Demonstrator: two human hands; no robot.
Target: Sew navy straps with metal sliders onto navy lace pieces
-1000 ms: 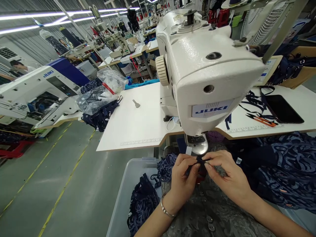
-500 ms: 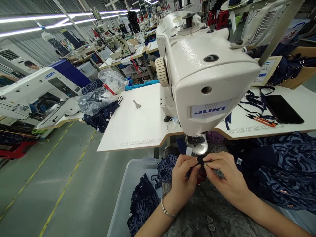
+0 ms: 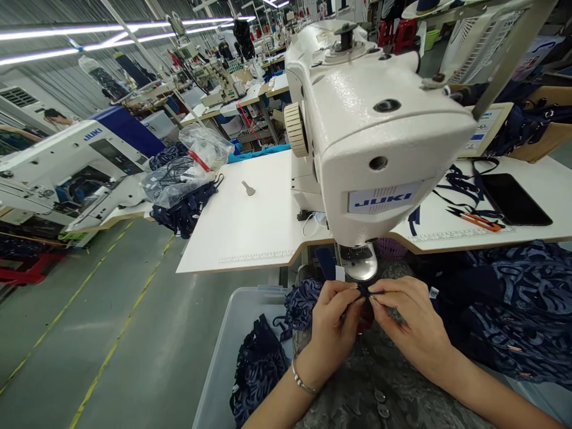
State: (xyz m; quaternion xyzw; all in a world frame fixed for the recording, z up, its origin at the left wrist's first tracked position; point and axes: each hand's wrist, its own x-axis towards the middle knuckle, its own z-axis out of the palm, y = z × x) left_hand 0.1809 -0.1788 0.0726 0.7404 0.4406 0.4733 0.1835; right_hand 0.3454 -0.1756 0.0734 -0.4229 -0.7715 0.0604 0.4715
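My left hand point(image 3: 331, 328) and my right hand point(image 3: 409, 316) meet just below the needle end of a white sewing machine point(image 3: 384, 143). Both are closed in a pinch on a small dark navy strap point(image 3: 364, 291), whose details are mostly covered by my fingertips. Right above it is the rounded metal bed end point(image 3: 360, 267) of the machine; I cannot tell whether the strap touches it. A white label point(image 3: 340, 273) and a dark fabric tab show beside my left fingers. Patterned navy fabric point(image 3: 304, 302) bunches left of my left hand.
A translucent bin point(image 3: 223, 351) with a navy patterned garment point(image 3: 261, 372) stands at lower left. More patterned garments point(image 3: 522, 304) lie at right. On the white table point(image 3: 263, 220) are a small metal tool point(image 3: 248, 189), orange thread snips point(image 3: 478, 221), navy straps and a black phone point(image 3: 516, 198).
The view has shifted very slightly. Both hands stay pinched on the strap in nearly the same place, and the dark tab by the left fingers has moved a little left.
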